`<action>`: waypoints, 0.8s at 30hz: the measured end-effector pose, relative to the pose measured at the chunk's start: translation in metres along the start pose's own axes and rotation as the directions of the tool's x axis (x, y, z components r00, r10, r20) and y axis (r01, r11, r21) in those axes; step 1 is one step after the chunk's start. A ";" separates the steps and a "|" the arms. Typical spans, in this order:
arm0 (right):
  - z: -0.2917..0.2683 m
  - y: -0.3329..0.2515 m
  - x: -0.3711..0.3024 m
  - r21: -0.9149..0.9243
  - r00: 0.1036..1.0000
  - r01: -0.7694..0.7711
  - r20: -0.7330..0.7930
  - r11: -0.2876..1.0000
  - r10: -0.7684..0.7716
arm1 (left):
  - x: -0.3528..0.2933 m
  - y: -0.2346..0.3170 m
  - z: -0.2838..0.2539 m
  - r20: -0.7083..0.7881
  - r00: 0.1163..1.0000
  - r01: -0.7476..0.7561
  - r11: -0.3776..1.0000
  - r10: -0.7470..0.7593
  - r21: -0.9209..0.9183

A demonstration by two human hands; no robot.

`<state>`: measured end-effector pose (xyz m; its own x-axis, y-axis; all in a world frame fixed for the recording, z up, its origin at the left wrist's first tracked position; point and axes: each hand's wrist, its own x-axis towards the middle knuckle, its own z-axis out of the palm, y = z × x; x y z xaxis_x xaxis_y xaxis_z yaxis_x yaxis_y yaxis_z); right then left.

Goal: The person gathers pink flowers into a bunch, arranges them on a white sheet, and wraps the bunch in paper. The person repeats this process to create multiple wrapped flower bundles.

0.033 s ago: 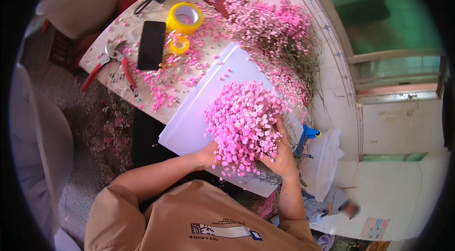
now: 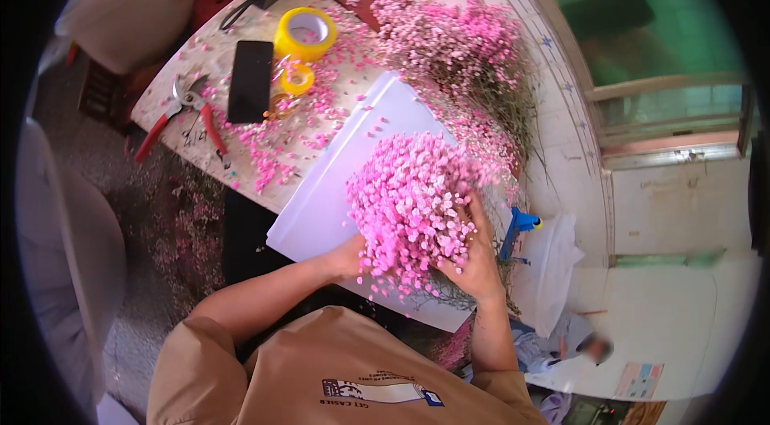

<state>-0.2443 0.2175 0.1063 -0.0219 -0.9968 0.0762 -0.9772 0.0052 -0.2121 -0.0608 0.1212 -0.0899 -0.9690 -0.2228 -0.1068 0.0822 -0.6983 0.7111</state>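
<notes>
A full bunch of small pink flowers (image 2: 413, 212) is between my hands, blossoms facing up. My left hand (image 2: 350, 257) goes in under its near left side, and the blossoms cover those fingers. On the other side, my right hand (image 2: 473, 261) wraps the bunch, with fingers partly visible along its right edge and the thumb near the lower blossoms. Thin green stems (image 2: 457, 297) show just below the right hand. Beneath the bunch lies a white translucent wrapping sheet (image 2: 321, 216), set at an angle and dotted with a few fallen pink buds.
A larger pile of pink flowers (image 2: 457, 48) lies at the table's far right. On the left are red-handled pruning shears (image 2: 188, 100), a black phone (image 2: 250, 82), and two yellow tape rolls (image 2: 306, 34). A blue tool (image 2: 521, 224) stands right. Another person (image 2: 553, 345) is at lower right.
The view has shifted slightly, so the tabletop things sit a little differently in the picture. Both hands keep their hold on the bunch, which has barely moved.
</notes>
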 end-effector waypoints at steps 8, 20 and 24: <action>0.007 -0.006 -0.028 -0.007 0.991 -0.014 -0.135 1.000 0.013 | -0.046 0.055 -0.008 -0.408 0.875 0.044 0.796 0.261 0.604; -0.013 -0.028 -0.055 0.306 0.989 0.109 -0.131 0.946 -0.072 | -0.080 0.086 0.110 0.370 0.761 -0.311 -0.200 0.533 0.929; -0.003 -0.013 -0.040 0.523 0.964 -0.042 -0.203 0.852 0.172 | -0.089 0.074 0.114 0.370 0.776 -0.282 -0.244 0.511 0.928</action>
<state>-0.2315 0.2574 0.1088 -0.2319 -0.9441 0.2344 -0.7209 0.0050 -0.6930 0.0046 0.1664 0.0513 -0.7958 -0.2777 0.5381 0.0372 0.8646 0.5011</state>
